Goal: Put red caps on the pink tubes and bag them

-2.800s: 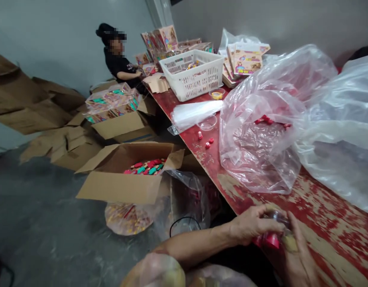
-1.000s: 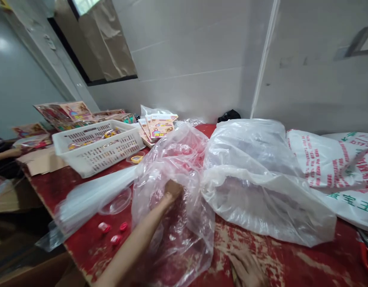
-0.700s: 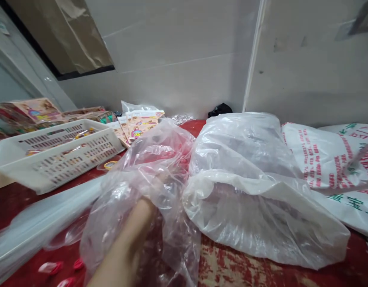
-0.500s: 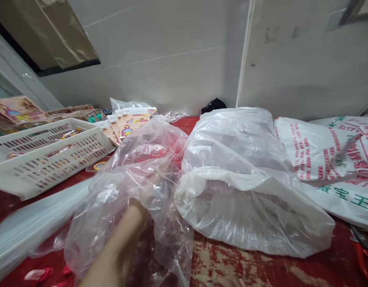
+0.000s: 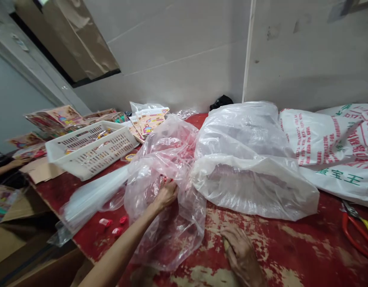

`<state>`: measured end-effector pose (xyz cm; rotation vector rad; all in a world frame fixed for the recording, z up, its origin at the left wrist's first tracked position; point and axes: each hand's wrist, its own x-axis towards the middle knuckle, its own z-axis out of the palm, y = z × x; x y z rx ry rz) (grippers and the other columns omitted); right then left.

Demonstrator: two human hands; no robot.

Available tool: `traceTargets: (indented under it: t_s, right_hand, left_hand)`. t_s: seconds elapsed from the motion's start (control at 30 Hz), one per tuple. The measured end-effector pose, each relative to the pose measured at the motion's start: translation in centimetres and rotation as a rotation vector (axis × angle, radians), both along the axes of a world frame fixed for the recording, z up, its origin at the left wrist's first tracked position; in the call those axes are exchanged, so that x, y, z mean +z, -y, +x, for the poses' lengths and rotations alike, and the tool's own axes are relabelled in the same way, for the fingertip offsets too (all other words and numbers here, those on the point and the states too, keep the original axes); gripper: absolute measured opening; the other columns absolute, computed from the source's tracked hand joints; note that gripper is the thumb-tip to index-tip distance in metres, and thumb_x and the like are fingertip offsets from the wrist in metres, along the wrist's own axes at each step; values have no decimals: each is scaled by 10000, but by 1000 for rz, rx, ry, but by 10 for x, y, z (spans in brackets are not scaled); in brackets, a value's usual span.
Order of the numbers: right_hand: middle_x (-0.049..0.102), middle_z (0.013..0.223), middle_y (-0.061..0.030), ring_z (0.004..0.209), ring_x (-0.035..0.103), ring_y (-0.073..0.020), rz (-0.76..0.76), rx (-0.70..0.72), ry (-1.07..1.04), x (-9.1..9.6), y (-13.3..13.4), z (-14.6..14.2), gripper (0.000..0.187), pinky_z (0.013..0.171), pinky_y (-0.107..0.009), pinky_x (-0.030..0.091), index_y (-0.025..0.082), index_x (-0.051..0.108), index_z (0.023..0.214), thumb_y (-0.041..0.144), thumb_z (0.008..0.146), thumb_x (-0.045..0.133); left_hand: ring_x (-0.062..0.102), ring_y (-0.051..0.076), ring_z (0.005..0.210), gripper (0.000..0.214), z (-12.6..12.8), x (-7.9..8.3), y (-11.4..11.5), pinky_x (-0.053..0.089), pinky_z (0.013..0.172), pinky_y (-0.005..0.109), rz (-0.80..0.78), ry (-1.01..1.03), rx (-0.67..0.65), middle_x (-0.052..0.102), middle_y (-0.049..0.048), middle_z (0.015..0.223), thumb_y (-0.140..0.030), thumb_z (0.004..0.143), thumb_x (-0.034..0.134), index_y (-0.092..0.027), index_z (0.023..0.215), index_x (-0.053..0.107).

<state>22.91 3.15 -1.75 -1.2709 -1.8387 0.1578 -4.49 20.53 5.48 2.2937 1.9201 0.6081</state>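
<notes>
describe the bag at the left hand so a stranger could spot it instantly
On the worn red table, right of the white basket, lies a crumpled see-through bag with the left hand at its opening. Its pinkish tint sets it apart from the bulkier whitish bag beside it.

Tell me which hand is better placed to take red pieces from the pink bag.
Likely the left hand: it is at the mouth of the pink bag, with red pieces by its fingertips. The right hand is outside it, down at the table.
</notes>
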Motion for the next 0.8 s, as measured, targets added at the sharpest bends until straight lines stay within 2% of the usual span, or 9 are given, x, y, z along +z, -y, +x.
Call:
traceTargets:
  t_s: [0.07, 0.13, 0.27, 0.33, 0.43, 0.6, 0.7, 0.8]
  right_hand:
    - [713, 951, -52, 897, 669, -209, -52, 4, -64, 4, 1, -2, 308, 804, -354, 519, 219, 660, 956, 125, 828, 397]
    - [709, 960, -58, 910, 662, -211, -105, 23, -116, 6, 2, -3, 288, 826, -367, 517, 219, 669, 950, 157, 858, 403]
    - [697, 979, -77, 925, 651, -216, -188, 45, -185, 9, 3, -3, 273, 843, -376, 519, 209, 677, 933, 198, 881, 408]
    - [693, 972, -84, 922, 647, -217, -211, 54, -208, 11, 3, -2, 280, 836, -372, 520, 205, 679, 931, 199, 876, 405]
    - [694, 951, -86, 911, 644, -217, -219, 52, -214, 16, 4, -3, 292, 833, -375, 515, 201, 687, 929, 203, 872, 400]
    - [697, 948, -78, 909, 638, -205, -212, 36, -198, 20, 2, -5, 287, 840, -357, 499, 199, 685, 930, 179, 868, 406]
    - [697, 941, -71, 900, 637, -200, -200, 40, -216, 19, 1, -6, 278, 829, -343, 496, 199, 685, 924, 164, 859, 416]
    - [693, 902, -63, 849, 644, -185, -216, 43, -265, 21, 1, -4, 256, 765, -298, 511, 197, 679, 919, 174, 864, 430]
  left_hand:
    - [583, 203, 1000, 185, -7, 6, 14, 446, 919, 361, 24, 5, -22, 650, 77, 1002, -188, 872, 472, -185, 948, 641]
    - [587, 212, 996, 252, -12, 10, 27, 450, 887, 341, 62, 24, -4, 656, 82, 1007, -160, 865, 419, -189, 991, 636]
    - [602, 210, 892, 228, -10, 4, 47, 462, 815, 325, 115, 47, 47, 668, 71, 927, -183, 848, 427, -197, 884, 652]
    - [589, 219, 931, 211, -2, -3, 49, 449, 846, 335, 132, 42, 57, 665, 74, 958, -187, 843, 439, -203, 846, 650]
    - [549, 264, 1035, 225, 9, -7, 43, 410, 909, 385, 147, 26, 75, 640, 113, 1084, -174, 835, 433, -191, 906, 645]
    - [557, 306, 995, 213, 12, -7, 32, 384, 910, 441, 138, 20, 55, 666, 146, 945, -134, 762, 447, -167, 845, 640]
    - [566, 301, 967, 262, 11, -15, 42, 399, 892, 441, 201, 57, 85, 654, 158, 965, -196, 792, 420, -140, 952, 620]
    - [588, 258, 853, 311, 15, -31, 66, 450, 805, 388, 283, 195, 135, 653, 120, 936, -301, 850, 390, -148, 1032, 590]
